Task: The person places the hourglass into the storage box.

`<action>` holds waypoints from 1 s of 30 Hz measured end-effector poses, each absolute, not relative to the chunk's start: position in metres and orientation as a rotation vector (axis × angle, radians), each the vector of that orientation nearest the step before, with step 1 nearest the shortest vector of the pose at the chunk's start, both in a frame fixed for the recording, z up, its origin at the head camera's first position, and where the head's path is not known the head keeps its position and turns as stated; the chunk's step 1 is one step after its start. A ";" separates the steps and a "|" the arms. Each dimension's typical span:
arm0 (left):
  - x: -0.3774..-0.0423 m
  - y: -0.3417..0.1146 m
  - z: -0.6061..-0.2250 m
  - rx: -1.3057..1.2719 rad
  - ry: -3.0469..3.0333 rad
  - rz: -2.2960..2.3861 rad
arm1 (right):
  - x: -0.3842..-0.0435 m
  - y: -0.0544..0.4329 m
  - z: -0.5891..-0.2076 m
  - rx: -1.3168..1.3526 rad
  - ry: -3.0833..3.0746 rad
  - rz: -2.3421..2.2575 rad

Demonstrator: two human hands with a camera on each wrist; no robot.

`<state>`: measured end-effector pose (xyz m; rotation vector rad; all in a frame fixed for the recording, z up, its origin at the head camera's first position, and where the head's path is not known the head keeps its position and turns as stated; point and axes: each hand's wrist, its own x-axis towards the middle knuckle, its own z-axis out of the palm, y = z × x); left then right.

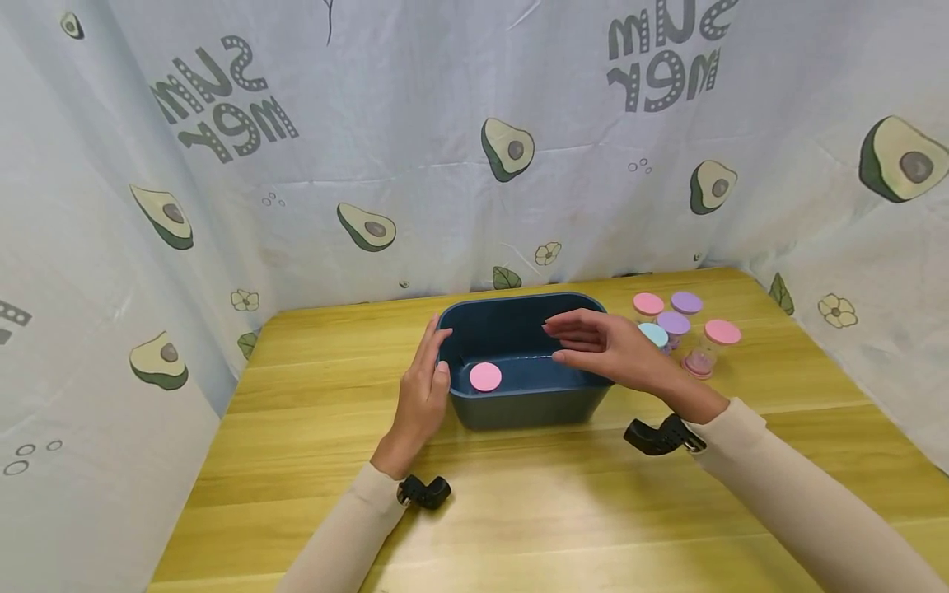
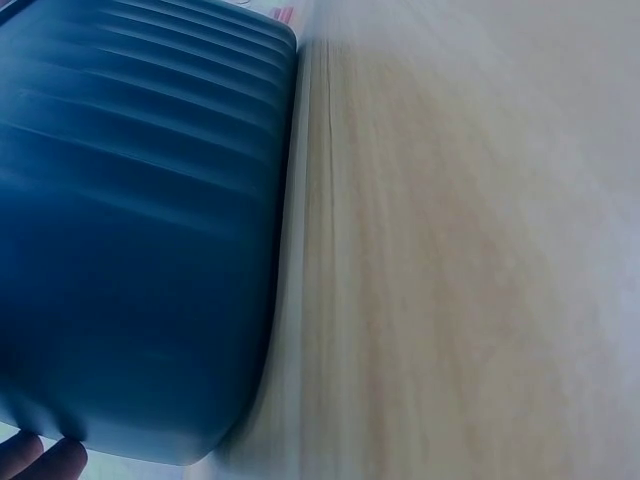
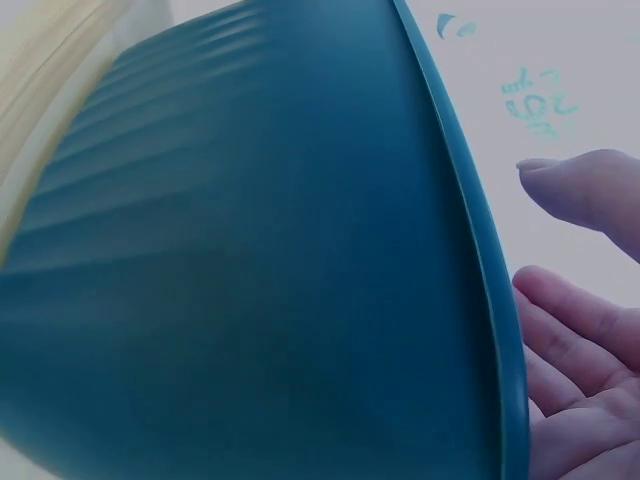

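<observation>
A dark blue oblong bin (image 1: 530, 412) stands on the table. Inside it, toward the left end, shows the round pink top of a sand timer (image 1: 485, 377); its body is hidden by the bin wall. My left hand (image 1: 423, 397) rests along the bin's left end, fingers extended at the rim. In the left wrist view, two fingertips (image 2: 60, 462) touch the bin's outer wall. Over the right end of the bin, my right hand (image 1: 604, 344) holds nothing, thumb and fingers apart. The right wrist view has its fingers (image 3: 570, 325) beside the bin's rim.
Several sand timers (image 1: 700, 360) with pink, purple and light blue caps stand right of the bin, partly behind the right hand. The wooden table (image 1: 311, 412) meets a white curtain (image 1: 430, 181) printed with avocados at the back and sides.
</observation>
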<state>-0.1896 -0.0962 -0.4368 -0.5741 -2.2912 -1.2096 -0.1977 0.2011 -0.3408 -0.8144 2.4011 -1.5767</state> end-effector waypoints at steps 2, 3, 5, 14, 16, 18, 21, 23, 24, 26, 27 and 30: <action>-0.189 -0.097 -0.436 -0.566 -2.298 -1.202 | -0.197 0.204 -0.341 -0.814 2.402 -1.588; -0.189 -0.098 -0.435 -0.561 -2.299 -1.199 | -0.197 0.206 -0.341 -0.813 2.408 -1.592; -0.189 -0.099 -0.435 -0.555 -2.293 -1.198 | -0.197 0.208 -0.340 -0.801 2.409 -1.610; -0.186 -0.098 -0.438 -0.596 -2.278 -1.202 | -0.181 0.229 -0.343 -0.684 2.485 -1.617; -0.185 -0.098 -0.440 -0.593 -2.276 -1.199 | -0.180 0.232 -0.344 -0.700 2.501 -1.633; -0.185 -0.098 -0.441 -0.589 -2.272 -1.197 | -0.179 0.235 -0.345 -0.722 2.518 -1.655; -0.186 -0.099 -0.441 -0.585 -2.263 -1.195 | -0.180 0.240 -0.343 -0.752 2.531 -1.693; -0.187 -0.098 -0.441 -0.591 -2.255 -1.195 | -0.180 0.243 -0.341 -0.758 2.541 -1.706; -0.187 -0.098 -0.440 -0.596 -2.249 -1.196 | -0.180 0.246 -0.339 -0.761 2.553 -1.704; -0.188 -0.098 -0.440 -0.603 -2.246 -1.198 | -0.180 0.251 -0.336 -0.753 2.569 -1.707; -0.189 -0.098 -0.440 -0.607 -2.243 -1.201 | -0.180 0.254 -0.334 -0.748 2.575 -1.711; -0.189 -0.097 -0.438 -0.610 -2.240 -1.211 | -0.179 0.262 -0.329 -0.707 2.598 -1.732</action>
